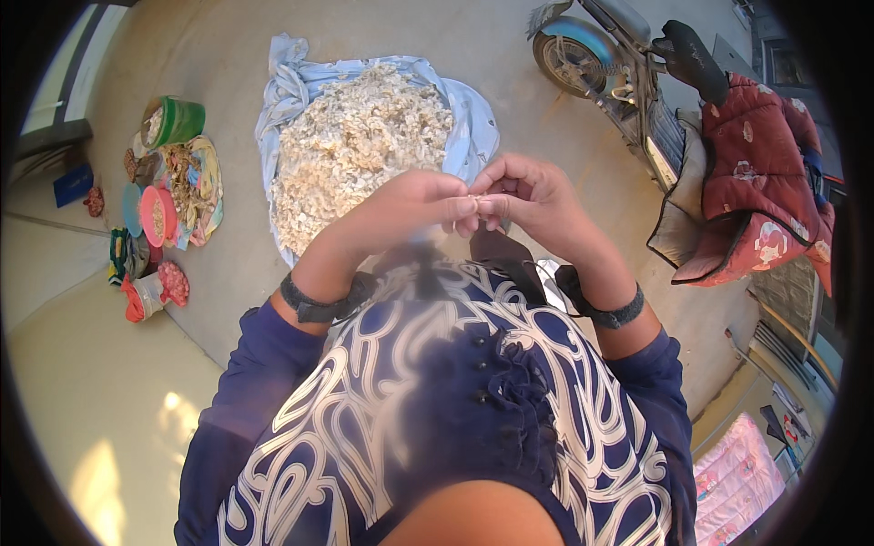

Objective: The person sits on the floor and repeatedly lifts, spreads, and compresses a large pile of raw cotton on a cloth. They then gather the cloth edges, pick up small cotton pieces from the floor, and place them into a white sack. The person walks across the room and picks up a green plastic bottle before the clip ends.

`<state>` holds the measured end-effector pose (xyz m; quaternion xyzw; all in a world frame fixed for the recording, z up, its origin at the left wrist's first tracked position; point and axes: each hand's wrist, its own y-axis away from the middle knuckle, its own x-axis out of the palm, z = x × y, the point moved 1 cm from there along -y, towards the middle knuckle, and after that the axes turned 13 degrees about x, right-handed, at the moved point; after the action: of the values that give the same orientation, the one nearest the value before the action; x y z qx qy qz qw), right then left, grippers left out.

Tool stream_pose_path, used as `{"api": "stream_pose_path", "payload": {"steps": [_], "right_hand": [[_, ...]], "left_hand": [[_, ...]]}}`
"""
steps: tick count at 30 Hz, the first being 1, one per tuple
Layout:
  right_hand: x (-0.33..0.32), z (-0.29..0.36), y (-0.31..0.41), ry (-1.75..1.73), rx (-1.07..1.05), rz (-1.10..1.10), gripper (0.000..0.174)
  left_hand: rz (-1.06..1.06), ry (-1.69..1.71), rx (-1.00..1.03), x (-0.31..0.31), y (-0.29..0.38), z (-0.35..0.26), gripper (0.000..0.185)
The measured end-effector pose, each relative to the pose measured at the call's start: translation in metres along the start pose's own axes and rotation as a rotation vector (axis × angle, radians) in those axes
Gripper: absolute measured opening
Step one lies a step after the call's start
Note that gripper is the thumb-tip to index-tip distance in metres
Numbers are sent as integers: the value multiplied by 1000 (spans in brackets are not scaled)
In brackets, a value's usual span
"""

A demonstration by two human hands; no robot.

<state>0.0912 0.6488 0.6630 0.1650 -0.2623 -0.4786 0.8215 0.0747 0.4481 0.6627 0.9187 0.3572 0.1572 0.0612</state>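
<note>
My left hand [423,201] and my right hand [526,194] meet at the fingertips in front of my body. Thumbs and fingers of both pinch a small pale piece [476,197], mostly hidden by the fingertips; what it is I cannot tell. Just beyond my left hand, a large heap of pale, dry, flake-like pieces [362,136] lies on a light blue cloth [471,123] spread on the ground. The cloth is bunched at its far left corner. Dark bands circle both wrists.
At left stand a green bucket [184,123], a pink basin [158,217], a blue basin [131,209], a patterned cloth [213,170] with dry plant matter and a red net bag [173,283]. A two-wheeler [580,61] with a dark red quilted cover [751,170] stands at right.
</note>
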Motion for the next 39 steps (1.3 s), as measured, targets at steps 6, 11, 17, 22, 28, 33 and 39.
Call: {"api": "stream_pose_path", "payload": {"steps": [6, 11, 17, 22, 28, 33, 39], "right_hand": [[-61, -27, 41, -147, -42, 11, 10], [-96, -35, 64, -241, -63, 10, 9], [-128, -31, 89, -227, -123, -52, 9], [-137, -28, 92, -259, -72, -87, 10], [-136, -12, 74, -241, -13, -171, 16], [-151, 14, 45, -81, 13, -252, 11], [-161, 60, -19, -90, 29, -266, 8]], "left_hand": [[84, 110, -60, 50, -55, -1, 28], [176, 41, -68, 74, -89, 3, 28], [261, 92, -41, 97, -126, -4, 28], [239, 165, -119, 99, -142, -5, 29], [243, 94, -82, 77, -160, -4, 29], [266, 40, -69, 47, -184, -16, 31], [253, 78, 19, -21, -208, -34, 35]]}}
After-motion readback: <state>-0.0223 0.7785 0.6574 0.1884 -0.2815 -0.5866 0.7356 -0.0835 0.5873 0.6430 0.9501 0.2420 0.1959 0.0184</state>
